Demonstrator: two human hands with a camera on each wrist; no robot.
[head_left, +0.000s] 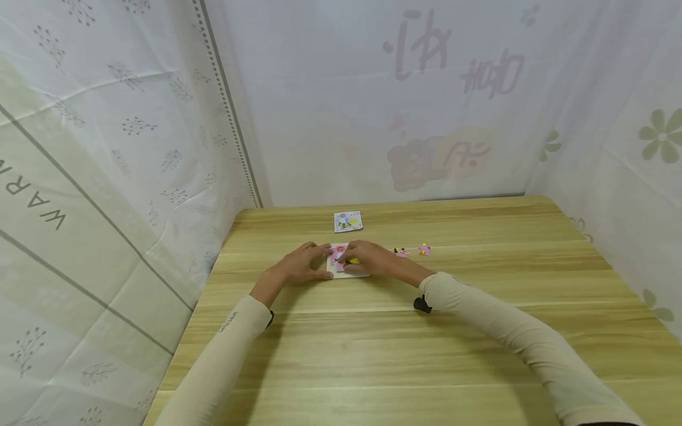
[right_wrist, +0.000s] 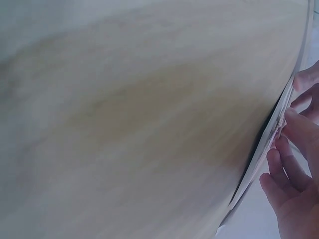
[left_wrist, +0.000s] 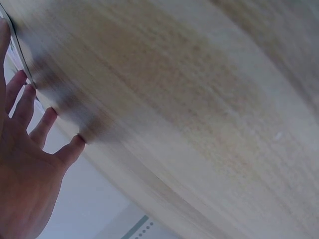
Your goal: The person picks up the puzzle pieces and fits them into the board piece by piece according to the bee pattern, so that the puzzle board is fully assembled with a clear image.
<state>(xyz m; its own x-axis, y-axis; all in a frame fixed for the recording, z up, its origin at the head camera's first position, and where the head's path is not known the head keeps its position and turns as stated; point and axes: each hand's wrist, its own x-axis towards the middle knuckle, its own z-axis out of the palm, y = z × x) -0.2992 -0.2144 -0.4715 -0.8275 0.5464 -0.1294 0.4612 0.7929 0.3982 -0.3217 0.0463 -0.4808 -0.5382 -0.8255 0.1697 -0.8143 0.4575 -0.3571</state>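
Note:
A white-edged puzzle board (head_left: pixel 348 275) lies flat on the wooden table, with pink pieces (head_left: pixel 334 255) in its left part. My left hand (head_left: pixel 303 264) steadies the board's left side, thumb at the near corner and fingers spread and fairly straight at the far one. Over the board, my right hand (head_left: pixel 371 258) pinches a pink and yellow puzzle piece (head_left: pixel 341 268) between thumb and fingers, partly covering it. The right wrist view shows those fingertips close against the board's surface, with the right hand (right_wrist: pixel 299 164) seen side-on. Spread fingers of the left hand (left_wrist: pixel 30 154) show in the left wrist view.
Two loose puzzle pieces, one yellow and black (head_left: pixel 401 252) and one pink and orange (head_left: pixel 424 249), lie right of the board. Behind it lies a square picture card (head_left: pixel 348 222) with a bee-like print. Printed curtains (head_left: pixel 319 118) hang beyond the table's far edge.

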